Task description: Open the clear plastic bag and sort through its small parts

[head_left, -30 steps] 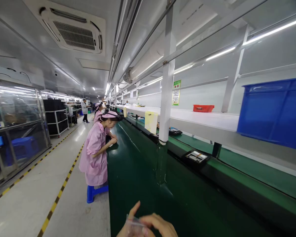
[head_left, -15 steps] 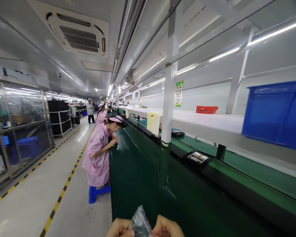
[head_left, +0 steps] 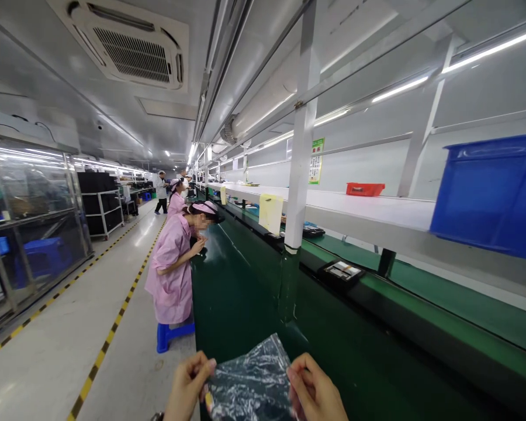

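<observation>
A clear plastic bag (head_left: 252,383) stretches between my two hands at the bottom of the head view, over the green bench (head_left: 241,298). My left hand (head_left: 190,377) pinches its left edge between thumb and fingers. On the opposite edge, my right hand (head_left: 313,386) grips the bag the same way. The plastic is wrinkled and shiny, and a small yellow and red patch shows near its left side. The lower part of the bag is cut off by the frame.
A co-worker in pink (head_left: 173,266) leans over the bench on a blue stool (head_left: 170,336). Along the conveyor sits a dark tray (head_left: 342,270) with flat parts. A white post (head_left: 300,175) rises from the bench. The shelf holds a red bin (head_left: 365,189) and a blue crate (head_left: 491,196).
My hands have risen further into view and moved apart, spreading the plastic bag that was bunched between them. The view has tilted slightly down.
</observation>
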Tool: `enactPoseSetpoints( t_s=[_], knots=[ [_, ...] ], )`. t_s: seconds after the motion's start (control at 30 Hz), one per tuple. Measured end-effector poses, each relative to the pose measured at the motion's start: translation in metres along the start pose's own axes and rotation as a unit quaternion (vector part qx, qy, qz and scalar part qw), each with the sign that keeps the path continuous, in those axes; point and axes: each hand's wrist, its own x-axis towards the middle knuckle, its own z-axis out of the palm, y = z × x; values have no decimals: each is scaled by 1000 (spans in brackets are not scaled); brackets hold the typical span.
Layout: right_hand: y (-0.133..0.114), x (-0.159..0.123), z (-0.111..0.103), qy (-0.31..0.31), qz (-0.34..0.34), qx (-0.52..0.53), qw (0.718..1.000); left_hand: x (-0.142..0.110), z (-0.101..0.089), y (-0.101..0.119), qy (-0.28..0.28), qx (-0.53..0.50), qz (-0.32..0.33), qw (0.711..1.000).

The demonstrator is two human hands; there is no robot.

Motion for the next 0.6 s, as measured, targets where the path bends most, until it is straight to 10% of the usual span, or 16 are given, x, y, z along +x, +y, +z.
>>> enactPoseSetpoints(
  t_s=[0.13,0.23,0.43,0.6],
  knots=[
    [66,35,-5,25,78,-104,991,-1,15,-18,92,-6,49,995],
    [116,52,-3,48,131,-140,980,-17,56,-56,-49,143,125,981],
    [141,51,0,36,108,-72,991,-33,96,-149,-83,508,372,773],
    [133,49,-3,81,41,-86,992,-14,65,-120,-332,476,199,790]
  ],
)
